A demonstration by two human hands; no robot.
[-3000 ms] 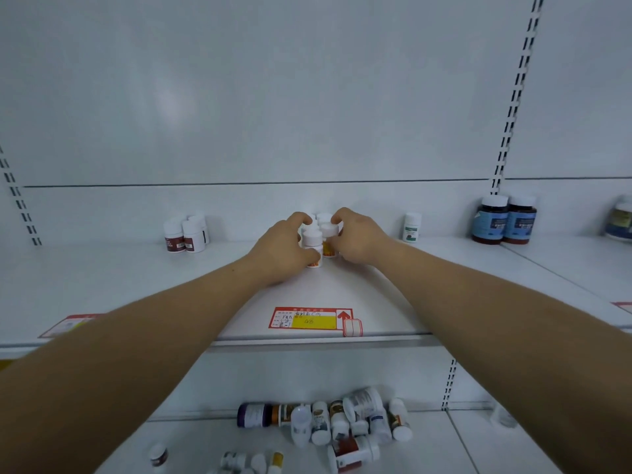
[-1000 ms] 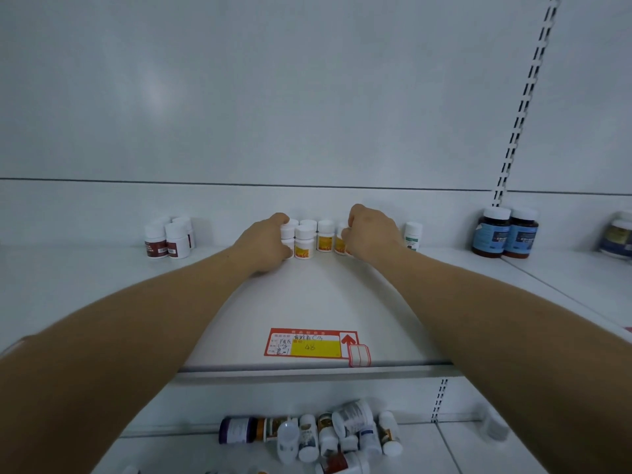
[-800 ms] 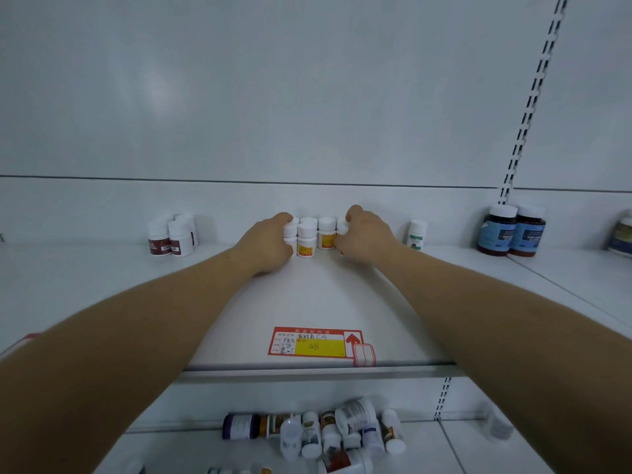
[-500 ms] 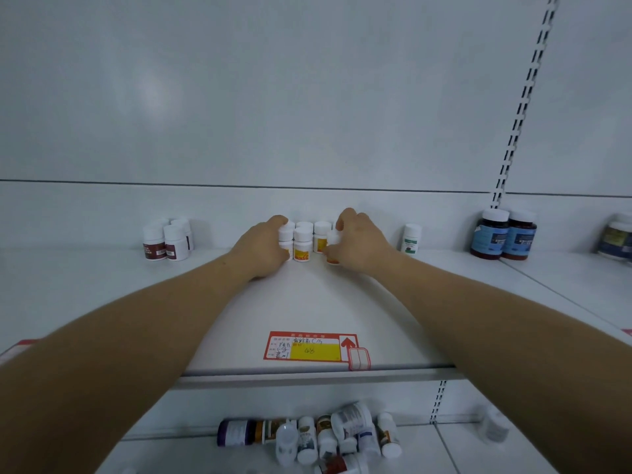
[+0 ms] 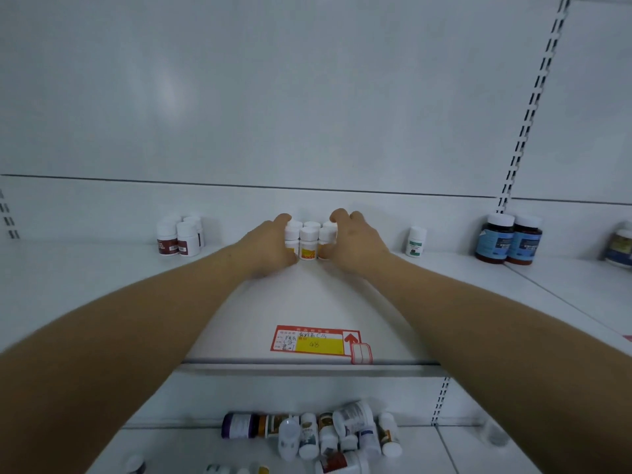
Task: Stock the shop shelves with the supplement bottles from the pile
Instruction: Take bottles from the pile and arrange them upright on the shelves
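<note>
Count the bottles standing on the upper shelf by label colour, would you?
Yellow-label bottles: 5 showing, others may be hidden
Red-brown-label bottles: 4
Green-label bottle: 1
Blue-label bottles: 2
Dark bottle at the right edge: at least 1, cut off
Total: at least 13

Your left hand [image 5: 270, 246] and right hand [image 5: 354, 244]: both bare, with no gloves, rings or watch in view. Your forearms: bare along their whole visible length, no sleeve showing on either.
</note>
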